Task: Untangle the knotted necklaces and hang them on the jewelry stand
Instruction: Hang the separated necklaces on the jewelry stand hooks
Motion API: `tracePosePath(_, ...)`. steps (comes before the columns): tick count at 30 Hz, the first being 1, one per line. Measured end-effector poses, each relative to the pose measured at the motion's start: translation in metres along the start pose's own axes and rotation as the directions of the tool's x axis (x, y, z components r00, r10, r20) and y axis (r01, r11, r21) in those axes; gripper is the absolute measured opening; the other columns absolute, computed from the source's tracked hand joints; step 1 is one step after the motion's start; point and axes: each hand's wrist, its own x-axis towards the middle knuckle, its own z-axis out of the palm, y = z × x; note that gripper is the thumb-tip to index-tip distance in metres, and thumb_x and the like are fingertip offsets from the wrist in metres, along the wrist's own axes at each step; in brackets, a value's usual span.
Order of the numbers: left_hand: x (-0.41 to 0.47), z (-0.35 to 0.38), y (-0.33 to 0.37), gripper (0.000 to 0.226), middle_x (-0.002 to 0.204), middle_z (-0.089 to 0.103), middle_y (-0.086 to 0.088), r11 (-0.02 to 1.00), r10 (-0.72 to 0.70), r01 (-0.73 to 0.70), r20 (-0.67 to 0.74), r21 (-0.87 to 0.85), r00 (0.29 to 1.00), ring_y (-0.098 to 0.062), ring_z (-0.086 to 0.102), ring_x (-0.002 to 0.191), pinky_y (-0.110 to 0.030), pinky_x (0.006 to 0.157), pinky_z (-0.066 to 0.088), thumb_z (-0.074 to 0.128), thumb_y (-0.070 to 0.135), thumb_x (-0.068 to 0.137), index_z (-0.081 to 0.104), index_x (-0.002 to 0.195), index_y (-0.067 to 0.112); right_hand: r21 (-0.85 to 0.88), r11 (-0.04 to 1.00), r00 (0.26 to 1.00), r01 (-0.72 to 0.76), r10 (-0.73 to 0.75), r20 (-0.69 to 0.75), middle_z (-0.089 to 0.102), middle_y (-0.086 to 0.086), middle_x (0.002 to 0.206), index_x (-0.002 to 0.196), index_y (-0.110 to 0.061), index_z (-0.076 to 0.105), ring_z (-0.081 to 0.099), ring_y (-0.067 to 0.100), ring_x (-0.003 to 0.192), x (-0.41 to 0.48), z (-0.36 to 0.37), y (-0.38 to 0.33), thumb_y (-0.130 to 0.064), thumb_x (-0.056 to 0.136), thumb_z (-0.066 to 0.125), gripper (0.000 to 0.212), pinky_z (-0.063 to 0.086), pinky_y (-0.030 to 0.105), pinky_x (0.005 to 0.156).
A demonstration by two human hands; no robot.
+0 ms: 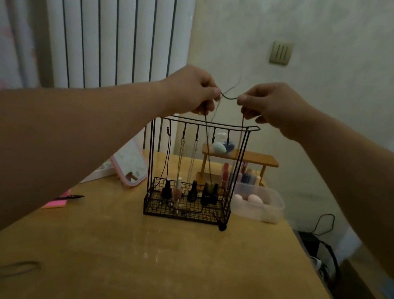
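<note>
The task is judged to be a little past halfway. At the 7 o'clock corner of the desk a thin looped cord lies flat. It is taken for a necklace not yet hung, though it is too blurred for certainty.

At the 12 o'clock of the stand, just above its top bar, a dark necklace is pinched by the left hand and the right hand. Both hands have fingers curled round it, and a short sagging span is held between them. Its two strands are let fall in front of the stand. A dark bead on the desk, at the 5 o'clock corner of the stand's basket, is apparently attached to it. No knot can be made out in the necklace, so it is judged ready for a hook.

Five hooks are counted on the top bar. The three leftmost are filled, one piece each: one dark cord and two pale chains. The two hooks on the right are free. That makes three pieces hung, one in the hands and perhaps one waiting on the desk. Five small bottles are counted in the basket. At the stand's 3 o'clock, two pink sponges are seen in one clear box.
</note>
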Motion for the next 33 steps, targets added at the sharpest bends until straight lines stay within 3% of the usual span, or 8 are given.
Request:
tracePosePath(8, 0.028, -0.004, 0.007, 0.023, 0.098, 0.076, -0.007, 0.999, 0.023, -0.022, -0.027, 0.036, 0.999, -0.020, 0.075, 0.092, -0.019, 0.069, 0.061, 0.056, 0.025, 0.107, 0.072, 0.114, 0.010, -0.009, 1.000, 0.997, -0.003, 0.002, -0.083, 0.073, 0.000, 0.099, 0.113, -0.016, 0.073, 0.067, 0.011, 0.087, 0.028, -0.013, 0.002, -0.033, 0.102, 0.065, 0.022, 0.049, 0.025, 0.072)
tracePosePath(23, 0.043, 0.009, -0.027, 0.022, 0.100, 0.075, -0.001, 0.993, -0.038, 0.041, -0.038, 0.106, 0.999, -0.013, 0.073, 0.092, -0.018, 0.070, 0.056, 0.058, 0.029, 0.106, 0.073, 0.115, 0.015, -0.012, 0.999, 0.994, -0.031, 0.029, -0.102, 0.073, 0.003, 0.099, 0.114, -0.013, 0.073, 0.065, 0.007, 0.079, 0.045, 0.017, 0.035, -0.031, 0.101, 0.067, 0.022, 0.053, 0.021, 0.069)
tracePosePath(27, 0.045, 0.015, -0.033, 0.021, 0.100, 0.074, 0.000, 0.988, -0.034, 0.036, -0.015, 0.148, 0.999, -0.013, 0.071, 0.094, -0.022, 0.075, 0.054, 0.061, 0.030, 0.105, 0.073, 0.115, 0.016, -0.036, 0.999, 0.993, -0.029, 0.025, -0.112, 0.072, 0.001, 0.098, 0.111, -0.016, 0.072, 0.065, 0.006, 0.079, 0.044, 0.021, 0.044, -0.030, 0.102, 0.066, 0.019, 0.049, 0.017, 0.062)
tracePosePath(33, 0.042, 0.023, -0.039, 0.015, 0.099, 0.071, 0.005, 0.975, -0.006, -0.003, 0.036, 0.224, 0.999, -0.011, 0.068, 0.096, -0.027, 0.085, 0.055, 0.062, 0.031, 0.103, 0.073, 0.109, 0.022, -0.031, 0.998, 0.995, -0.045, 0.042, -0.086, 0.071, -0.001, 0.099, 0.112, -0.017, 0.071, 0.067, 0.010, 0.089, 0.036, 0.029, 0.057, -0.031, 0.101, 0.066, 0.018, 0.046, 0.021, 0.069)
